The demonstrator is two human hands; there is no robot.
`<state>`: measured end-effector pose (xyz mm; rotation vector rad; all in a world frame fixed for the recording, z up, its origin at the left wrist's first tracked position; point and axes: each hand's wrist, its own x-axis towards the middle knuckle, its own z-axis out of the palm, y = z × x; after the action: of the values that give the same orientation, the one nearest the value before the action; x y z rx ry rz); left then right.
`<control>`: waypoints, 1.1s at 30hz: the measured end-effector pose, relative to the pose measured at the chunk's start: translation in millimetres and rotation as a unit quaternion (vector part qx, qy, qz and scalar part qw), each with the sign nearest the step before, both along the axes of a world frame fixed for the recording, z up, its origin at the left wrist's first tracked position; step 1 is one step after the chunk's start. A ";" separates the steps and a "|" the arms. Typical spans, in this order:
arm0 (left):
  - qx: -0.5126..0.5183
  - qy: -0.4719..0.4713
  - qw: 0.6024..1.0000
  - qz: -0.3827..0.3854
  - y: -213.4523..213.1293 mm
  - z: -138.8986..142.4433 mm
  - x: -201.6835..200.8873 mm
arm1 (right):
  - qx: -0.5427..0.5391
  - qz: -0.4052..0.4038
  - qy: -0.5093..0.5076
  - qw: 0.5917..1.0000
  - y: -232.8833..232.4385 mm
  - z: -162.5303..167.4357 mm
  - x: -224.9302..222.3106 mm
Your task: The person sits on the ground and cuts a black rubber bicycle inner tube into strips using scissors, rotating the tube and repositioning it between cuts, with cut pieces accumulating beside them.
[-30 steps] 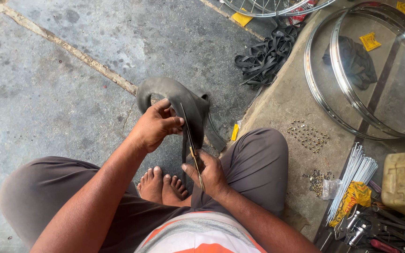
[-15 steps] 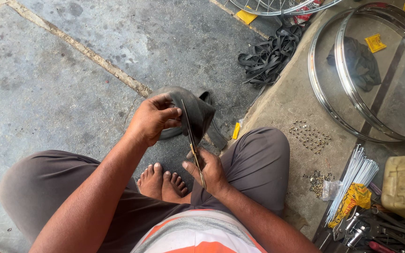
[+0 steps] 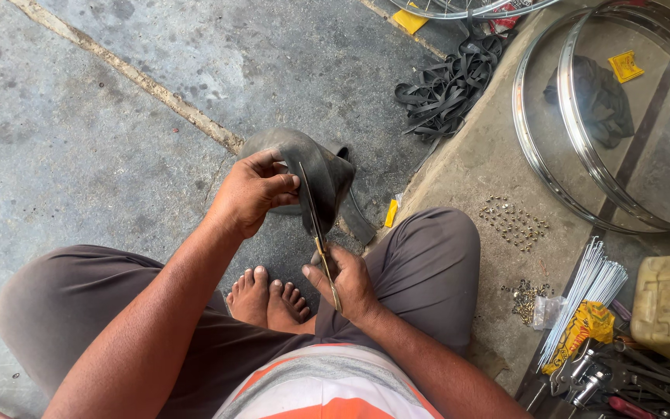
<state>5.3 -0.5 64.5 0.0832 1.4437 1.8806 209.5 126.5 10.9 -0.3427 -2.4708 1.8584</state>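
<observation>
I sit cross-legged on a stone floor. My left hand (image 3: 250, 194) grips the edge of a dark rubber inner tube piece (image 3: 327, 172) held up in front of my knees. My right hand (image 3: 347, 281) is closed on the handles of a pair of scissors (image 3: 318, 233), whose long blades run up into the rubber beside my left fingers. A loose strip of the tube (image 3: 357, 221) hangs down toward my right knee.
A pile of black rubber strips (image 3: 447, 85) lies ahead. Two shiny wheel rims (image 3: 552, 167) lie on the raised slab at right, with scattered spoke nipples (image 3: 515, 223), a bundle of spokes (image 3: 587, 291) and hand tools (image 3: 622, 380) near my right knee.
My left hand has shifted its hold along the tube and the rubber has turned a little. The scissors stay in the cut, blades slightly further up.
</observation>
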 end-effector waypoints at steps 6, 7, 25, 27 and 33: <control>-0.013 -0.002 1.000 0.007 0.2 -5.3 -1.1 | 0.040 -0.014 -0.027 0.999 -3.2 3.7 -0.5; -0.007 -0.002 1.000 0.008 0.0 -6.5 -1.1 | 0.046 -0.015 -0.033 0.998 -3.6 3.6 -0.5; -0.026 0.002 0.999 -0.025 2.0 -11.2 4.8 | 0.064 -0.018 -0.029 0.997 -3.3 9.8 -2.0; -0.036 -0.011 0.999 -0.015 1.2 -13.6 4.2 | 0.059 -0.024 -0.037 0.997 -4.3 10.7 -1.9; 0.039 -0.018 0.999 0.023 -0.5 -18.6 0.6 | 0.046 -0.021 -0.030 0.998 -7.2 8.9 -1.3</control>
<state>5.9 -1.0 45.8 0.0539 1.3589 1.9659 208.2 119.4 19.8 -0.4493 -2.5555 1.7359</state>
